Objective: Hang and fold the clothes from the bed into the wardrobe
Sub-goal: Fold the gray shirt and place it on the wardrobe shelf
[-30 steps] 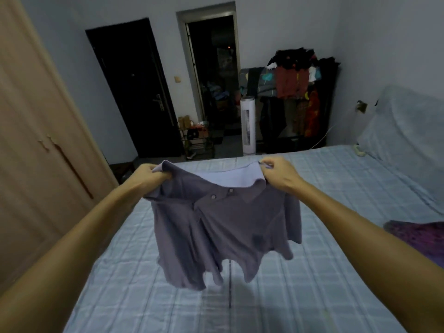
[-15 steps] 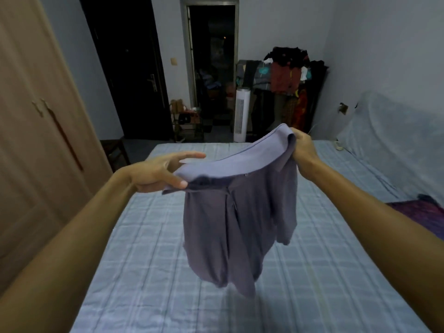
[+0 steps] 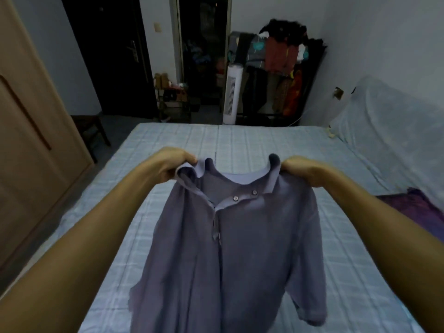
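Above the bed [image 3: 252, 140], a grey-purple polo shirt [image 3: 240, 255] hangs in the air, held out by its shoulders. The left hand [image 3: 174, 164] has its fingers curled round the fabric just beside the collar [image 3: 242, 180], and the right hand [image 3: 304, 173] is bunched on the opposite shoulder. Each grip takes only a small fold of cloth near the neck (the fingertips are hidden under the fabric), so a brisk shake to straighten the shirt could pull one shoulder free and drop that side onto the sheet. The body hangs twisted and creased on the side nearer the left hand, and folding it as it lies would probably set crooked creases. The hem runs out of frame at the bottom, so whether it drags on the bed cannot be told. The wardrobe [image 3: 31, 145] at the left looks closed, so one hand would have to let go to open it, leaving the shirt dangling from a single shoulder.
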